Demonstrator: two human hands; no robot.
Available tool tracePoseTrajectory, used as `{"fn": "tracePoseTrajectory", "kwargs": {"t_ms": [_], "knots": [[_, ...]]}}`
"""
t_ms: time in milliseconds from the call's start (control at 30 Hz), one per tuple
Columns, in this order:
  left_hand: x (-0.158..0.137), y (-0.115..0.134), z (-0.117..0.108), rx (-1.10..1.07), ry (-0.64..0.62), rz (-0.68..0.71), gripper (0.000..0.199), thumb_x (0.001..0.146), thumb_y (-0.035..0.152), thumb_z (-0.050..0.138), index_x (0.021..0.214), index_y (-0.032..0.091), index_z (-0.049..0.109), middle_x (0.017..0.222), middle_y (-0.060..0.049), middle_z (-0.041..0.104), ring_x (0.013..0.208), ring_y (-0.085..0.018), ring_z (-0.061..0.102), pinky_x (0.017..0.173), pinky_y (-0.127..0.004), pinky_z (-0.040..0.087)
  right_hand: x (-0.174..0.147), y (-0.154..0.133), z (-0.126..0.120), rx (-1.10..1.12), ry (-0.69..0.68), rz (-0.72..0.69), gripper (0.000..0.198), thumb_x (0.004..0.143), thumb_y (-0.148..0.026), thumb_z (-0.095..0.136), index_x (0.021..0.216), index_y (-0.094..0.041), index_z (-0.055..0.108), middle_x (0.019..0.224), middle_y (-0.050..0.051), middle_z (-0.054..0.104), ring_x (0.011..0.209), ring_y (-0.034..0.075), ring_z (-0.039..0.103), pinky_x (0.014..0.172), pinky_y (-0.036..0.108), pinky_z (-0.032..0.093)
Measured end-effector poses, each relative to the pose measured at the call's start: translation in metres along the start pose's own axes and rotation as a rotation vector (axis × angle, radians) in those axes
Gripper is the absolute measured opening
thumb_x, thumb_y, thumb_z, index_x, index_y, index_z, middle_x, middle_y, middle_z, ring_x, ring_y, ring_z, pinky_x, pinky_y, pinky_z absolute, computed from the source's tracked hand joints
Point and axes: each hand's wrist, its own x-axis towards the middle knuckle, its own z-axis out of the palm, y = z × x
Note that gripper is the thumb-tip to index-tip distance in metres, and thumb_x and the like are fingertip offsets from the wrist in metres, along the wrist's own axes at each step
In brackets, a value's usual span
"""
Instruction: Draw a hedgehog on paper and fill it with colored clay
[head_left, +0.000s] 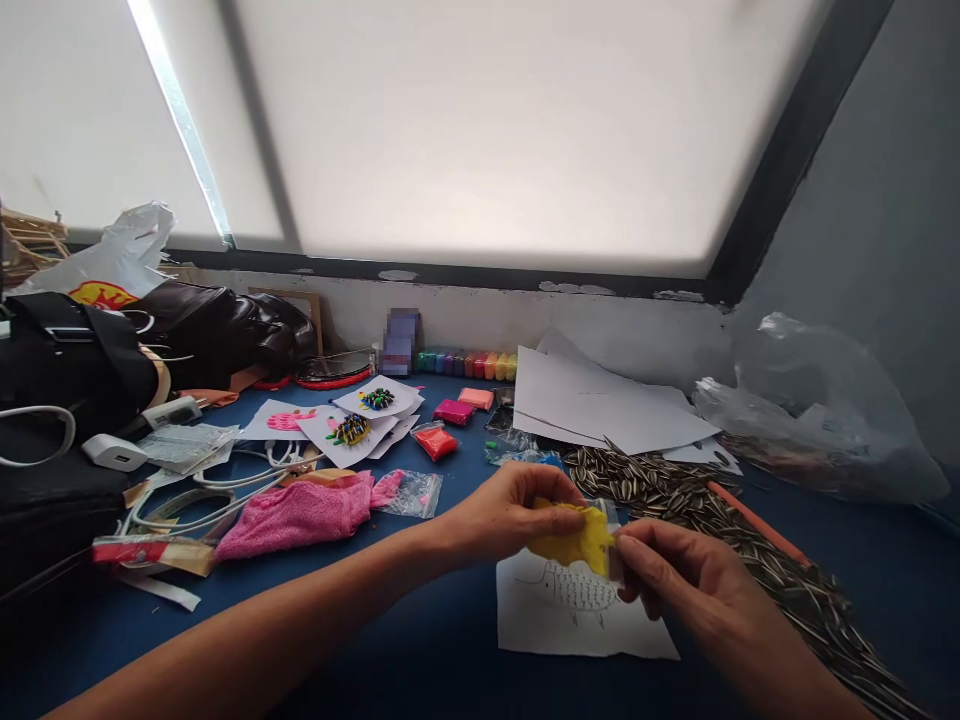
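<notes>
My left hand [532, 510] is closed around a small see-through bag of yellow modelling clay [570, 538]. At the bag's right end, the thumb and fingers of my right hand [675, 575] pinch its edge, where some yellow clay shows; whether they grip clay too I cannot tell. Below both hands lies a sheet of white paper [555, 625] with a pencil-like drawing of an animal with a patterned body. Sunflower seeds [660, 490] spread in a heap behind and to the right of my right hand, with an orange stick-like thing [757, 522] lying among them.
Red [435, 440] and pink clay packs [454, 411] lie mid-table. Decorated paper pieces [349, 430], a pink cloth [300, 512] and white cables [217, 490] are left. Behind stand a row of coloured clay [469, 364] and white sheets [600, 400]. A plastic bag [832, 410] sits right.
</notes>
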Motion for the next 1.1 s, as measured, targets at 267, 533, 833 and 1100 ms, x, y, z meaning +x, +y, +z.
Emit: {"fn": "tracePoseTrajectory", "kwargs": {"t_ms": [267,533,833,1100], "knots": [[0.0,-0.002,0.004,-0.09,-0.023,-0.072,0.046,0.064,0.048,0.081,0.083,0.012,0.059,0.074,-0.004,0.065,0.067,-0.016,0.065,0.057,-0.027,0.054,-0.001,0.001,0.001,0.069,-0.001,0.048,0.042,0.085,-0.06,0.056,0.081,-0.02,0.069,0.068,0.002,0.061,0.06,0.014,0.054,0.054,0.023,0.047],[-0.004,0.005,0.008,-0.033,-0.022,-0.042,0.047,0.071,0.053,0.074,0.083,0.01,0.061,0.074,-0.006,0.065,0.065,-0.014,0.063,0.057,-0.027,0.052,-0.004,0.004,0.002,0.151,-0.022,0.106,0.039,0.081,-0.059,0.063,0.085,-0.021,0.07,0.066,0.0,0.059,0.058,0.012,0.051,0.052,0.02,0.045],[-0.003,0.003,0.01,0.001,0.027,-0.04,0.043,0.071,0.05,0.075,0.078,0.011,0.058,0.068,-0.003,0.064,0.06,-0.013,0.061,0.05,-0.023,0.051,-0.005,0.004,0.003,0.198,-0.056,0.143,0.041,0.083,-0.06,0.06,0.087,-0.021,0.07,0.067,-0.001,0.058,0.058,0.011,0.049,0.052,0.019,0.045],[-0.004,0.005,0.012,-0.02,0.032,-0.108,0.051,0.058,0.053,0.083,0.073,0.012,0.056,0.066,-0.003,0.065,0.058,-0.012,0.062,0.046,-0.02,0.048,-0.002,0.005,0.003,0.255,-0.045,0.152,0.037,0.078,-0.056,0.068,0.087,-0.02,0.068,0.065,-0.002,0.057,0.058,0.01,0.048,0.051,0.019,0.042]]}}
